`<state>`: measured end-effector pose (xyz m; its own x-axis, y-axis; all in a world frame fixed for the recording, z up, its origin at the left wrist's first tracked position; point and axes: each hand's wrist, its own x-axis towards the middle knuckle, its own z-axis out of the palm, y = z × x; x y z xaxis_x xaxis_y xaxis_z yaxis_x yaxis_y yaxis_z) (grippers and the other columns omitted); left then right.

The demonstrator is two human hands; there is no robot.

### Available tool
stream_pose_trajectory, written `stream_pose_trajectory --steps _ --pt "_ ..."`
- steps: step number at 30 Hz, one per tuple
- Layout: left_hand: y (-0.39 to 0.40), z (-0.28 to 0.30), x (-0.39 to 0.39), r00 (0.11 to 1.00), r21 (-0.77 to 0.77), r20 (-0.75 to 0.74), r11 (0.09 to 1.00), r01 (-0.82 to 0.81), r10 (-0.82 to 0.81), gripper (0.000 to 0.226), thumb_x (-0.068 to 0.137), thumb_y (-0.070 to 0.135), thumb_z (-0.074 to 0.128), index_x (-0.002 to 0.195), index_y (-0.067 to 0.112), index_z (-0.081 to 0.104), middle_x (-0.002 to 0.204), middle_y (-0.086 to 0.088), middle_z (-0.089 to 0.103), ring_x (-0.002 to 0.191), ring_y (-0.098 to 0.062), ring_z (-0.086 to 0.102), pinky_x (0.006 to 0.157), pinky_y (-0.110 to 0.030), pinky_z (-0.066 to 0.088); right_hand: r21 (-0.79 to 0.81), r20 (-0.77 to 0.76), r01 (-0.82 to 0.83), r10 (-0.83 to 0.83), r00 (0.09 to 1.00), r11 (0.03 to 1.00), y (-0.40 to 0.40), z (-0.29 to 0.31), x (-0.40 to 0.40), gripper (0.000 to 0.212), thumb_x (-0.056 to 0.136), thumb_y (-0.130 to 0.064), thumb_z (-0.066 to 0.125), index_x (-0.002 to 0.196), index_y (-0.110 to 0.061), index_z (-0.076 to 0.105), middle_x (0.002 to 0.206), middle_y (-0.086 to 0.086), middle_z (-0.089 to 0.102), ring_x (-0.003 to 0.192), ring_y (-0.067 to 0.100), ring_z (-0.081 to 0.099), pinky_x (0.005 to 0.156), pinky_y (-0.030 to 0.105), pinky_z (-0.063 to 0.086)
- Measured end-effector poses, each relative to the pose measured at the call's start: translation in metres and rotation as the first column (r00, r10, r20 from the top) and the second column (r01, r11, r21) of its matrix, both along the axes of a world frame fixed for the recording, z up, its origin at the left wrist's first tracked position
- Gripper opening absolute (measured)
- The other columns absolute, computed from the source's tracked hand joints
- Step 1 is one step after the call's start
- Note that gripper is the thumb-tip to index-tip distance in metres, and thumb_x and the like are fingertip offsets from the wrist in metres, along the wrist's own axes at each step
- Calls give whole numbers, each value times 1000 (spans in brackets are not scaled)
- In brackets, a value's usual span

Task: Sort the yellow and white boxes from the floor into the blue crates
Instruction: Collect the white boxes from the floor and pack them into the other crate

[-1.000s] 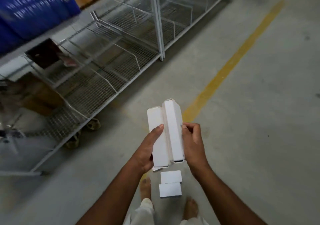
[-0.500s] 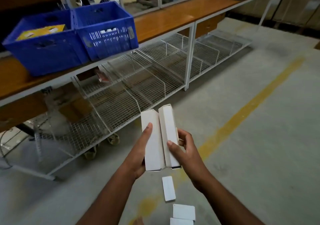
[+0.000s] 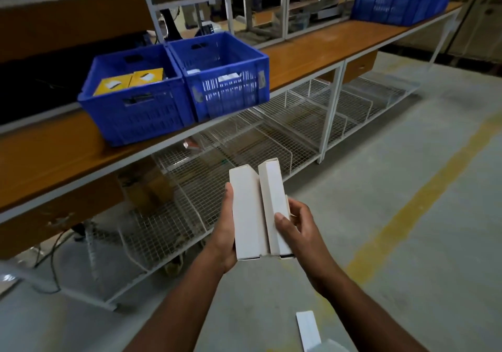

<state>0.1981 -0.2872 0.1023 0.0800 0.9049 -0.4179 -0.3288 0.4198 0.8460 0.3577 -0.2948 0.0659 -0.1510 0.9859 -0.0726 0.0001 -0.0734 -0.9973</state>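
Boxes (image 3: 259, 210), white, side by side in both hands.

Two white boxes (image 3: 258, 210) are held side by side, one in each of two hands: left hand (image 3: 225, 232), right hand (image 3: 297, 226). Three blue crates (image 3: 135, 112) stand on the worktop (image 3: 312, 50). Two yellow boxes (image 3: 130, 81) lie in the leftmost crate. One white box (image 3: 308, 327) is plainly seen on the floor (image 3: 407, 216).
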Motion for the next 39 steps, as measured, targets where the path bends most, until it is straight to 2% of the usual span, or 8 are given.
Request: stream_pose_trajectory --steps 6,13,18,24,29,35,37,39 --pt "30 0 -33 1000 40 21 999 2 -2 59 97 72 17 121 37 58 109 -4 76 105 -28 72 93 -51 56 44 99 -15 10 995 999 40 1 -36 65 71 -85 55 127 -53 44 135 -12 48 122 9 54 98 50 52" --pt "99 0 -70 999 62 -19 998 -33 34 62 94 74 23 125 35 59 110 -7 76 104 -31 72 94 -56 56 118 75 -32 23 997 992 117 1 -74 56 74 -77 56 121 -48 50 131 -13 47 119 0 53 104 40 48" --pt "174 9 -90 994 73 -61 994 -82 87 61 95 73 25 120 32 63 107 -9 77 99 -31 74 89 -56 58 153 50 -110 104 993 982 199 9 -97 68 73 -78 57 130 -42 47 136 -8 47 119 -2 54 98 28 50" --pt "280 45 -104 983 143 -131 984 -109 128 49 101 62 30 118 30 63 105 -9 77 97 -29 74 84 -49 60 179 5 -150 151 988 972 307 33 -113 70 73 -72 63 134 -42 45 133 -17 44 124 3 51 98 43 53" --pt "363 71 -113 970 194 -146 967 -167 197 52 101 53 38 130 17 61 117 -19 72 109 -38 69 91 -58 56 246 16 -169 170 985 955 397 61 -123 71 73 -65 69 134 -40 42 139 -7 45 124 3 51 95 39 56" --pt "444 103 -123 953 307 -154 930 -203 259 42 101 42 41 127 15 60 113 -16 74 96 -27 73 76 -44 62 301 31 -138 135 990 944 480 98 -130 70 79 -55 70 138 -32 41 141 -5 43 125 3 48 84 29 59" --pt "477 109 -127 940 339 -147 908 -246 309 54 94 51 55 135 16 54 124 -17 69 106 -30 71 84 -52 61 325 52 -104 92 994 940 508 111 -133 69 81 -52 70 139 -27 41 141 -3 41 124 3 48 82 31 60" --pt "508 113 -131 938 353 -127 898 -262 324 74 83 60 66 140 17 49 130 -17 65 112 -34 69 88 -60 57 355 101 -73 39 994 932 535 125 -137 68 80 -54 70 137 -27 43 138 -5 41 122 3 48 93 39 56"
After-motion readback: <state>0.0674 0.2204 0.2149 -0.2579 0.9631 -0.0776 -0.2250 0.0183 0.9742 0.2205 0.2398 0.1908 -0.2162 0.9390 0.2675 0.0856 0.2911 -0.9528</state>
